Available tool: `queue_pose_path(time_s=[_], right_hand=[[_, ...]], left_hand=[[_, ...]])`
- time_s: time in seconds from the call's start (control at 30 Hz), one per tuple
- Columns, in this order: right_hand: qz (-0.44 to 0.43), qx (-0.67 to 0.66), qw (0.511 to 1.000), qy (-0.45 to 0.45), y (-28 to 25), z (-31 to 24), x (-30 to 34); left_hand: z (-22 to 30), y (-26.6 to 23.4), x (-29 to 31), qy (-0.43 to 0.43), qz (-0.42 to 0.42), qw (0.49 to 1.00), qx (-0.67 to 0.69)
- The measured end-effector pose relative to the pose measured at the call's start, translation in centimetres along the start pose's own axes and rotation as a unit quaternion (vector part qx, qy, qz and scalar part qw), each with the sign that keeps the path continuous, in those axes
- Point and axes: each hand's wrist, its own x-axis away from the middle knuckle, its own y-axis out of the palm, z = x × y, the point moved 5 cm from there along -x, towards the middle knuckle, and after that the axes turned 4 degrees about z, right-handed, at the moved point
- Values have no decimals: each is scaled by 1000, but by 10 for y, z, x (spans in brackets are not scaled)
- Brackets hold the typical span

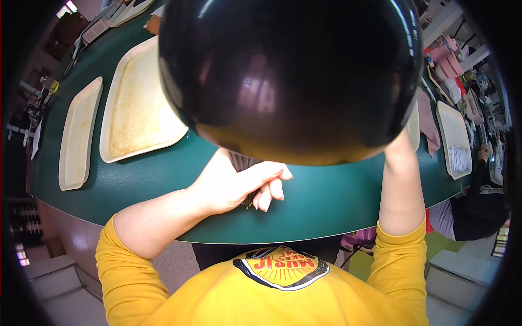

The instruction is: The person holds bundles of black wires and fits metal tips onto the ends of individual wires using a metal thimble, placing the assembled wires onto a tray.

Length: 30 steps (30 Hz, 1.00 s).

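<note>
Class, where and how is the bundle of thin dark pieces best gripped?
Probably with an encircling grip on the bundle above its lower tips, coming from the left like the left hand: slim pieces lie side by side, so a closed fist should keep them together.

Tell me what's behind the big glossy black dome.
The black dome partly covers the large cream tray, the thin dark bundle in the left hand, and the right forearm. The right hand is hidden, so anything it holds can't be seen. Some green table is hidden too.
</note>
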Motion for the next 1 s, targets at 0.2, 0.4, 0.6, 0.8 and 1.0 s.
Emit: queue_pose_path(time_s=[0.2,0.4,0.6,0.8,1.0], right_hand=[[-104,-210,971,43,42,-29,28],[-91,-292,931,199,56,-10,39],[7,-243,969,40,36,-11,26],[102,-95,954,-267,15,-54,32],[-145,-56,894,-421,62,-70,64]], left_hand=[[0,2,3,-19,-4,999,25],[-4,6,3,-63,-14,998,22],[-2,6,2,-46,-8,999,-1],[-13,-5,1,-24,-40,986,159],[-9,-8,-7,72,65,982,160]])
